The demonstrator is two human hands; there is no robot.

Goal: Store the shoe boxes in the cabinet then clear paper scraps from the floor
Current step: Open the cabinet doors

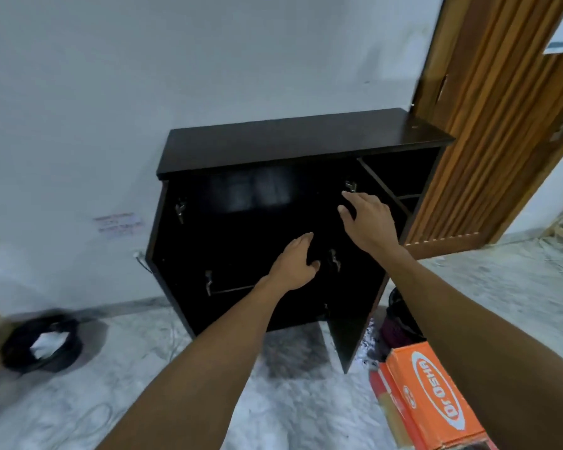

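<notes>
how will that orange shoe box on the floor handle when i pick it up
The orange shoe box looks like cardboard with crisp edges, so probably stiff and light. Flat faces: unlikely to roll. It seems to rest on another box, so a push may slide it off.

Two limbs are visible. The left hand (294, 264) and left forearm (208, 345), at lower centre of the frame, are bare. The right hand (368, 222) and right forearm (468, 319), at lower right, are likewise bare.
</notes>
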